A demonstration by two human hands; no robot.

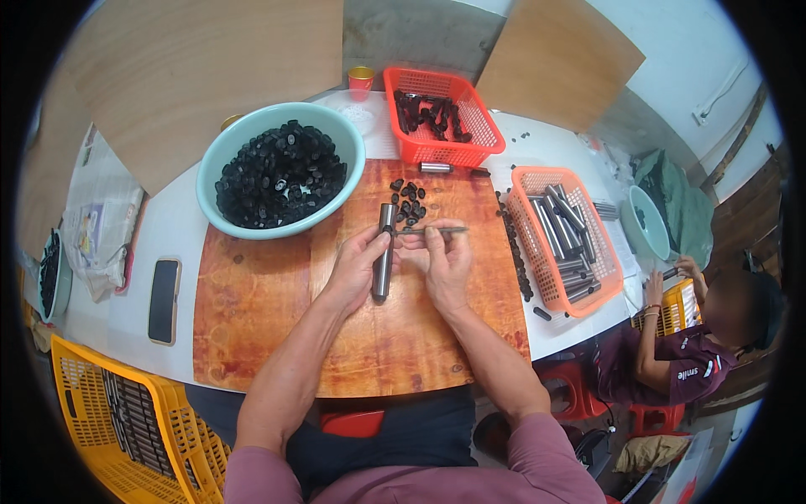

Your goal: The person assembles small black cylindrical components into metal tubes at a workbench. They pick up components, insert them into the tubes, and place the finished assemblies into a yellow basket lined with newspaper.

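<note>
My left hand (354, 267) is closed round a shiny metal tube (382, 275) with dark ends, held above the wooden board (277, 336). In my right hand (447, 267) a thin dark rod (454, 229) is pinched between thumb and fingers. It lies crosswise, its left end by the tube's upper part; my fingers partly hide whether they touch. Just beyond the hands sits a loose group of small black oval pieces (410, 207). Many similar pieces (281, 181) fill a light-green bowl (357, 155) at the far left of the board.
A red basket (449, 154) with dark parts stands at the back. To the right, an orange basket (550, 290) holds metal tubes. A phone (164, 301) lies left of the board. Yellow crates (159, 412) stand lower left. Another person (672, 353) works at the right.
</note>
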